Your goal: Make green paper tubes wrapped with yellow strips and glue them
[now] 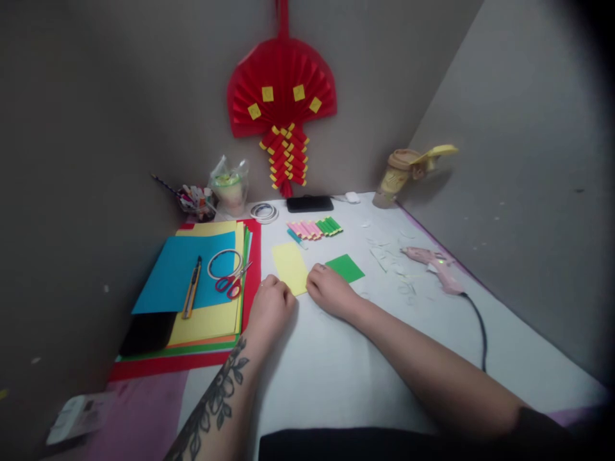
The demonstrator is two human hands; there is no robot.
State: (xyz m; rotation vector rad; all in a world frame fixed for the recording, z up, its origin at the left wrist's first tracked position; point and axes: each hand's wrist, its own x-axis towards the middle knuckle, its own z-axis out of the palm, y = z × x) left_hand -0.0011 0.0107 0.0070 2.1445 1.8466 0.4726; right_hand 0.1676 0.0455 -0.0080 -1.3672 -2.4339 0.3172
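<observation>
A yellow paper rectangle lies flat between my two hands. My left hand is closed at its lower left edge, with the fingers curled under and the fingertips mostly hidden. Over the lower right edge, my right hand is also closed, its bent fingers touching the paper. A green paper square lies just beyond the right hand. Above the yellow sheet stand in a row small pink paper rolls and green paper rolls with yellow ends, beside a small blue-capped tube.
At left, red-handled scissors, a tape roll and a cutter knife rest on stacked coloured paper. A pink glue gun lies right, near glue strands. Behind are a phone, tape rolls and a cup.
</observation>
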